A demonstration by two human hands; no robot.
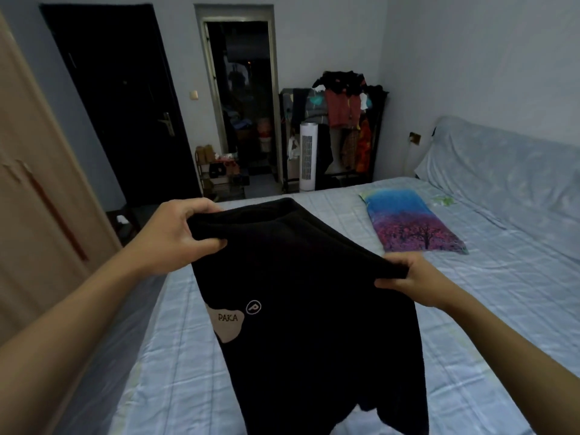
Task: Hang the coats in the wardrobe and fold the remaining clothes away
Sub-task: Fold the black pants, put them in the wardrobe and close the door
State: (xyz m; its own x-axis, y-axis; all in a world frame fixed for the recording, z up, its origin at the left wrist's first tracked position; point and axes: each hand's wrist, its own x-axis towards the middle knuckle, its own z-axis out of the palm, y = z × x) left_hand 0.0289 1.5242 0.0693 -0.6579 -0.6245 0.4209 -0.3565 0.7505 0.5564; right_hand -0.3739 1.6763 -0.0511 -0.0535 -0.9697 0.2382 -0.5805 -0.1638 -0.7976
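A black garment (pixel 307 309) with a pale patch reading PAKA and a small round P logo hangs in front of me above the bed (pixel 470 340). My left hand (pixel 182 233) grips its upper left edge, fingers curled round the cloth. My right hand (pixel 414 281) pinches the upper right edge, lower and nearer to me. The garment's bottom runs out of view below. The wardrobe door (pixel 37 199), pale wood, stands at the left.
A colourful pillow (pixel 411 221) lies on the blue checked bedsheet at the right. A clothes rack (pixel 342 120) loaded with garments and a white tower fan (pixel 309 155) stand at the far wall. A dark door (pixel 125 114) and an open doorway (pixel 241 98) lie beyond.
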